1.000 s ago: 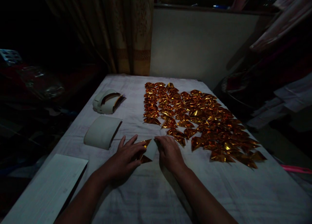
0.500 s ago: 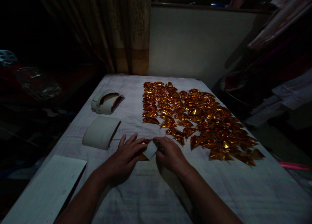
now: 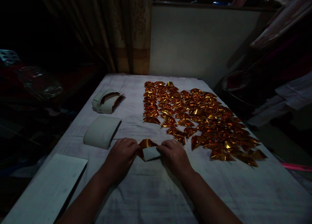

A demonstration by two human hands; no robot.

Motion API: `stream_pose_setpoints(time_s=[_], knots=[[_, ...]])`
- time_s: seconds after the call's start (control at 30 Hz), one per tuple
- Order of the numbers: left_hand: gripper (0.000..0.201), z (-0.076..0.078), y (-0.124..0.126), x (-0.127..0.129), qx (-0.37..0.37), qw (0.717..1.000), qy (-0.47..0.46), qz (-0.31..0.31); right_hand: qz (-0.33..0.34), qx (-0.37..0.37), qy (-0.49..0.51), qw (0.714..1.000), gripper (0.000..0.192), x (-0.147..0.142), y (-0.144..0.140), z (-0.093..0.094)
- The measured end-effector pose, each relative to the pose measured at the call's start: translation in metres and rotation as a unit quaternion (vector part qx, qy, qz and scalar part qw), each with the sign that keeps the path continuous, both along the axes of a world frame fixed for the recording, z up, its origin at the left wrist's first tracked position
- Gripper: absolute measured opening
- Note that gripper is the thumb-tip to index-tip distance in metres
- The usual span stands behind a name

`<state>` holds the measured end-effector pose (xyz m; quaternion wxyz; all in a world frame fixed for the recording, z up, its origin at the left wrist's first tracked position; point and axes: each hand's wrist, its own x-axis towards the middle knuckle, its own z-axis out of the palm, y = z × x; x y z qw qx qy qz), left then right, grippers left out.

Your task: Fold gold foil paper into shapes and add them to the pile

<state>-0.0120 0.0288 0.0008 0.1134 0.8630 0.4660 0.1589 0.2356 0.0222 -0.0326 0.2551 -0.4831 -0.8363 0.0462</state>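
Observation:
Between my hands is a sheet of gold foil paper (image 3: 150, 153), partly folded, with its pale back facing me and shiny gold showing behind. My left hand (image 3: 124, 149) is closed on its left end, fingers curled. At the opposite end, my right hand (image 3: 172, 152) pinches the paper's corner between thumb and fingers. The fingertips of both hands are partly hidden. Just beyond and to the right lie many folded gold foil pieces (image 3: 195, 112), set close together in rough rows.
A curved pale sheet stack (image 3: 101, 131) lies left of my hands, with another curved stack with a dark gap (image 3: 107, 102) behind it. A flat white slab (image 3: 52, 185) is at the near left. A pale cloth covers the table (image 3: 143, 198). Curtain (image 3: 136, 32) and wall stand behind.
My left hand has gone from lying spread over the paper to gripping its left end. The foil paper now bulges up, its pale part turned into a level strip.

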Motion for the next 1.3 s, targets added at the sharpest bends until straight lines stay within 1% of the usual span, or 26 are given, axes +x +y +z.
stream_pose_setpoints(time_s=[0.1, 0.17, 0.27, 0.37, 0.5, 0.63, 0.73, 0.83, 0.93, 1.0, 1.1, 1.3], knots=[[0.012, -0.001, -0.004, 0.006, -0.002, 1.000, 0.010, -0.005, 0.017, 0.093, -0.011, 0.996, 0.014, -0.001, -0.007, 0.001], [0.011, -0.003, -0.008, 0.010, -0.001, 1.000, 0.005, -0.004, 0.050, 0.127, 0.004, 0.991, 0.011, -0.003, -0.011, 0.002], [0.015, -0.006, -0.015, 0.016, 0.005, 1.000, -0.007, -0.004, 0.098, 0.136, 0.008, 0.986, 0.012, -0.002, -0.013, 0.003], [0.014, -0.009, -0.019, 0.021, 0.013, 1.000, -0.023, 0.002, 0.119, 0.130, 0.003, 0.984, 0.015, 0.000, -0.015, 0.002], [0.015, -0.009, -0.018, 0.022, 0.007, 0.999, -0.035, 0.004, 0.137, 0.093, 0.011, 0.986, 0.013, 0.003, -0.015, -0.003], [0.016, -0.007, -0.019, 0.023, 0.001, 1.000, -0.028, 0.008, 0.142, 0.025, 0.051, 0.988, 0.009, 0.006, -0.014, -0.008], [0.020, -0.006, -0.022, 0.025, 0.002, 0.999, -0.027, 0.019, 0.128, -0.032, 0.087, 0.987, 0.008, 0.005, -0.012, -0.008], [0.020, -0.006, -0.023, 0.027, -0.003, 0.999, -0.030, 0.026, 0.101, -0.074, 0.122, 0.985, 0.007, 0.001, -0.010, -0.004], [0.018, -0.006, -0.022, 0.028, -0.011, 0.999, -0.030, 0.024, 0.061, -0.110, 0.122, 0.985, 0.006, -0.005, -0.008, 0.000], [0.016, -0.006, -0.022, 0.027, -0.011, 0.999, -0.032, 0.024, 0.041, -0.123, 0.117, 0.985, 0.007, -0.009, -0.008, 0.001], [0.014, -0.006, -0.022, 0.028, -0.007, 0.999, -0.044, 0.026, 0.031, -0.132, 0.118, 0.984, 0.011, -0.013, -0.008, 0.003], [0.021, -0.007, -0.023, 0.034, 0.008, 0.998, -0.032, 0.053, 0.015, -0.137, 0.107, 0.985, 0.009, -0.014, -0.009, 0.002]])
